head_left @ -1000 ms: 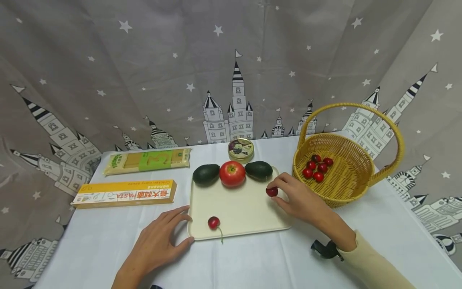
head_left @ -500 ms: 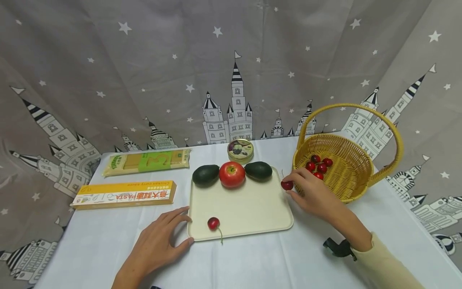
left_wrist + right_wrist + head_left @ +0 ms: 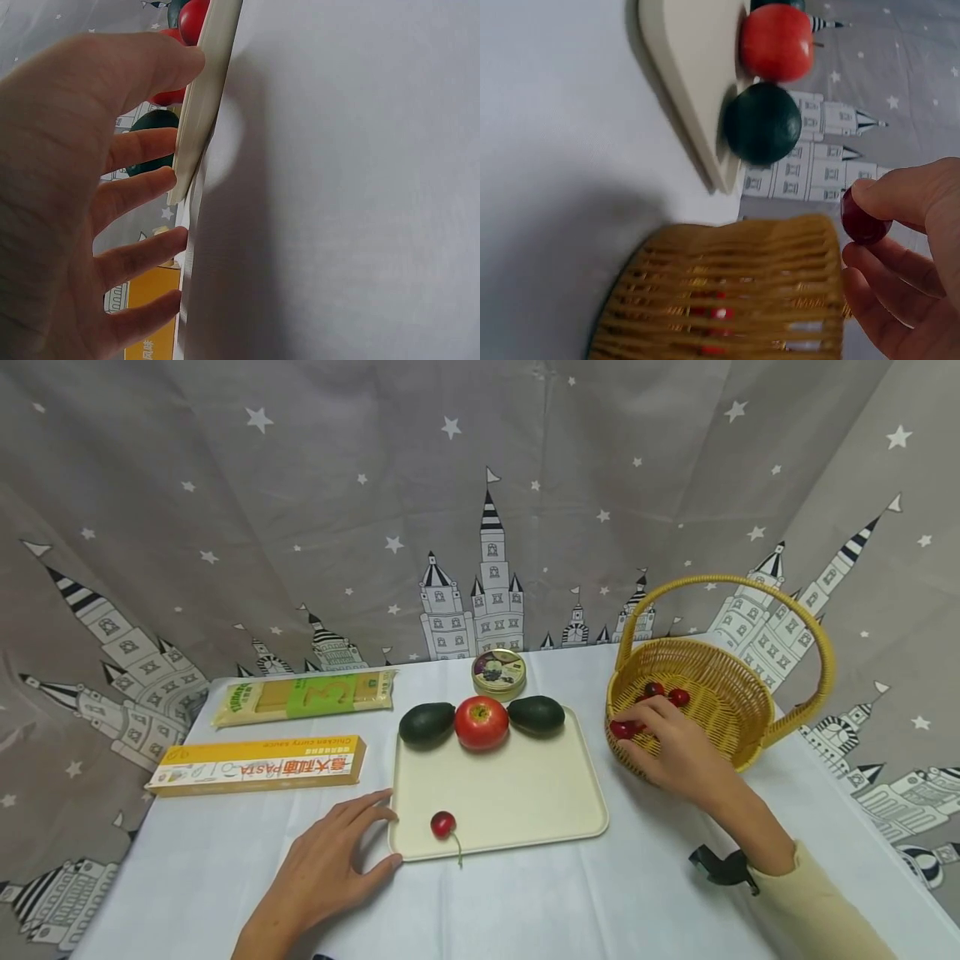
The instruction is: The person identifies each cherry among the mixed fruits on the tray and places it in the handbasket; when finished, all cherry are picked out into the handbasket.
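My right hand (image 3: 678,756) pinches a dark red cherry (image 3: 621,729) between thumb and fingers, over the left rim of the yellow wicker basket (image 3: 723,672). In the right wrist view the held cherry (image 3: 864,221) is above the basket's woven side (image 3: 727,259). Several cherries (image 3: 678,697) lie inside the basket, partly hidden by my hand. My left hand (image 3: 326,860) rests at the left edge of the cream tray (image 3: 517,789), fingers spread; in the left wrist view the thumb touches the tray's rim (image 3: 201,112). One stemmed cherry (image 3: 443,824) lies near the tray's front edge.
Along the tray's back sit a red apple (image 3: 482,723) and two dark green avocados, one left (image 3: 427,725) and one right (image 3: 537,715). A round tin (image 3: 498,672) stands behind them. At the left lie a pasta packet (image 3: 307,696) and a yellow-white pasta box (image 3: 258,764).
My right hand has carried the cherry rightward from above the tray's right side to the basket's left rim. My left hand and the cherry on the tray have stayed put.
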Motion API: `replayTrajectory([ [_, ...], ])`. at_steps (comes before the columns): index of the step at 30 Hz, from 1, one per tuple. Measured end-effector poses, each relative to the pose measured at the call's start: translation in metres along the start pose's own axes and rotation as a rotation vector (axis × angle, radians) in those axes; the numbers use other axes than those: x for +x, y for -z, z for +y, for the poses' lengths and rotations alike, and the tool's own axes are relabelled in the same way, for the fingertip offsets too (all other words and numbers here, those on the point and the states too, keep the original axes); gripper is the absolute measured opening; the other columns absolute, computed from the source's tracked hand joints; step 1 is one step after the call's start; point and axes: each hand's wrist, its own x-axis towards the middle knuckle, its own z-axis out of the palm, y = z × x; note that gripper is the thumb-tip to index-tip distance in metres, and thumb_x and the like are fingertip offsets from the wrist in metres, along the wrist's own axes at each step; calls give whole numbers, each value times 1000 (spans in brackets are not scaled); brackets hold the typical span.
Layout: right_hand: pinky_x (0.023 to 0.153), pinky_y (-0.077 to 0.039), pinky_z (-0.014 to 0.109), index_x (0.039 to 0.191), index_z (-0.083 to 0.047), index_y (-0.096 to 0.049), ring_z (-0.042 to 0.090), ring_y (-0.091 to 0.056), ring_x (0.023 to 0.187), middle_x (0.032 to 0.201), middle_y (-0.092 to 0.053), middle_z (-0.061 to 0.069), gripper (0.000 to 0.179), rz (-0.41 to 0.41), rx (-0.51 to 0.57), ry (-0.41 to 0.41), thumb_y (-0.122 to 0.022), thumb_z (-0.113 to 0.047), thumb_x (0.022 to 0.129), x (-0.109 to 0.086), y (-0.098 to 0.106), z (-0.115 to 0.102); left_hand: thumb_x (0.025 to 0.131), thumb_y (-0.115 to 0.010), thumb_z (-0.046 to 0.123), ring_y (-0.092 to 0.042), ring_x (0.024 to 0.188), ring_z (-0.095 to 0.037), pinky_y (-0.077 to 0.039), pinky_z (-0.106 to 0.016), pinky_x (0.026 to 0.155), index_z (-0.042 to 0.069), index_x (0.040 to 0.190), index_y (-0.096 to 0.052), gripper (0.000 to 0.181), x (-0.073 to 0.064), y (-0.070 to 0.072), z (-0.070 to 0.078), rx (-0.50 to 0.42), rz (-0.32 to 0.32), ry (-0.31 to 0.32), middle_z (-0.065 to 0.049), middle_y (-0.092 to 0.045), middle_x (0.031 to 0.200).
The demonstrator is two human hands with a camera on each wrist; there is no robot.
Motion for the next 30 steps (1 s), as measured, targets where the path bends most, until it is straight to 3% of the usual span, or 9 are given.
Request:
replayTrajectory([
  [4,81,-65,51,122,-10,-74,29,-69,98,116,-68,12,39,-9,3,-40,-89,-5,86,-2,2,8,83,-89,48,-64,131,-25,-58,-53,95,29,120,-72,44,0,0,0,-3,0,-3,5,-63,152],
  [11,76,-65,49,121,-8,-74,31,-68,95,114,-67,15,41,24,-40,-21,-90,-2,84,-5,3,22,83,-89,47,-64,131,-25,-58,-53,96,28,119,-72,44,0,0,0,0,-3,2,4,-63,151],
  [19,73,-64,51,120,-6,-73,32,-68,91,115,-67,18,39,15,-44,-61,-89,-1,85,-9,5,34,84,-88,48,-63,132,-25,-57,-54,97,29,119,-72,43,0,1,1,-2,-11,9,5,-63,151],
  [30,76,-62,45,119,-4,-74,30,-67,92,107,-67,14,34,-140,-42,-116,-88,-5,89,0,4,52,83,-89,48,-63,132,-25,-58,-53,97,29,119,-72,44,0,0,0,-1,-3,2,5,-63,151],
])
